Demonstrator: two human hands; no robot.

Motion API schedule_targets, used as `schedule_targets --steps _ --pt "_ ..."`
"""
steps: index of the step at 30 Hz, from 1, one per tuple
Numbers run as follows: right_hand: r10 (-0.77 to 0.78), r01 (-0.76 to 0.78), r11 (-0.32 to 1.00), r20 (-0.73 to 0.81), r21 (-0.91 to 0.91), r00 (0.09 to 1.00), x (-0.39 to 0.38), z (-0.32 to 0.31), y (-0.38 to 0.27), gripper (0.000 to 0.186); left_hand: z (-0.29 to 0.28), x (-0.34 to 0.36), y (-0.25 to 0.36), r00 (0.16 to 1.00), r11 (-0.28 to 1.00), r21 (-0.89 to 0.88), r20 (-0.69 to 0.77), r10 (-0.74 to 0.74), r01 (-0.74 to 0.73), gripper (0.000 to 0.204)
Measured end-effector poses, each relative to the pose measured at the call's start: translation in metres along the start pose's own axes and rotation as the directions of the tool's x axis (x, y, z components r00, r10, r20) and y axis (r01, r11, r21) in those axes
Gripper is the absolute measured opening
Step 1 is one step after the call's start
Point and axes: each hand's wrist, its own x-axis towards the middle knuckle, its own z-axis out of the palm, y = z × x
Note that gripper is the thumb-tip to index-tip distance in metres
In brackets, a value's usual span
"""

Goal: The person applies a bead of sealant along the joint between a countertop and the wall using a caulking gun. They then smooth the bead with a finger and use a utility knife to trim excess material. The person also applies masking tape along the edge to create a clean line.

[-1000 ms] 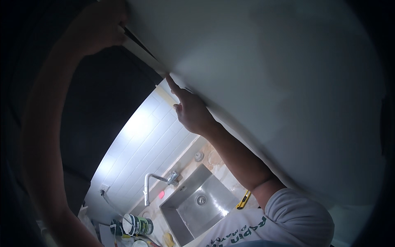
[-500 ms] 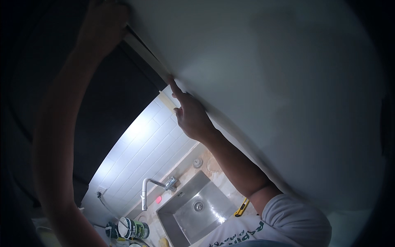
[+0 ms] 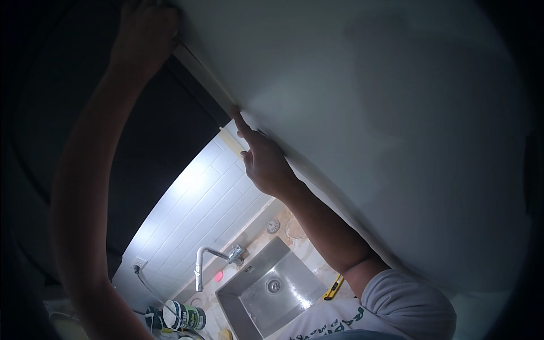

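A pale, narrow strip (image 3: 205,75) runs slantwise along the edge where a large pale panel or wall (image 3: 362,141) meets a dark surface (image 3: 153,141). At its upper end my left hand (image 3: 146,37) is closed, fingers bent around or against the strip; the fingertips are lost in the dark and at the picture's top edge. Farther down, my right hand (image 3: 265,163) holds nothing. Its index finger is stretched out, the tip touching the strip's lower end, while the thumb stands apart and the other fingers curl partly out of sight.
Below are a steel sink (image 3: 272,289), a tall faucet (image 3: 207,258) and a stone-look counter (image 3: 303,243). A yellow utility knife (image 3: 333,288) lies beside the sink. A white-and-green bucket (image 3: 184,315) stands near a plugged-in cable (image 3: 148,286). White tiles (image 3: 195,187) cover the wall behind.
The dark gap beside the strip has narrowed to a fine line. My left hand and forearm have shifted slightly right and down; my right hand keeps almost the same place.
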Motion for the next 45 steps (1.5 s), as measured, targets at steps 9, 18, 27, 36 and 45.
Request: schedule_targets --steps 9,18,27,36,45 --pt "-0.051 0.050 0.998 -0.026 -0.026 0.998 -0.001 0.002 0.005 0.091 0.001 0.001 0.000 0.999 1.000 0.005 0.035 -0.022 0.021 0.025" --pt "-0.054 0.053 0.998 -0.025 -0.017 0.998 -0.001 0.002 0.005 0.091 0.004 0.001 0.001 0.998 0.998 -0.025 0.010 -0.055 0.056 0.024" --pt "0.287 -0.251 0.951 0.218 -0.179 0.933 0.035 -0.030 -0.072 0.094 0.005 -0.007 0.009 0.979 0.978 0.050 -0.031 -0.202 0.203 0.036" --pt "-0.412 0.304 0.867 -0.229 -0.394 0.882 0.148 0.008 -0.090 0.070 -0.015 -0.004 0.031 0.916 0.914 -0.086 -0.035 -0.399 0.395 0.079" --pt "-0.299 0.234 0.950 -0.391 -0.206 0.871 0.082 -0.002 -0.070 0.074 -0.032 -0.014 0.036 0.892 0.871 -0.226 -0.018 -0.452 0.437 0.087"
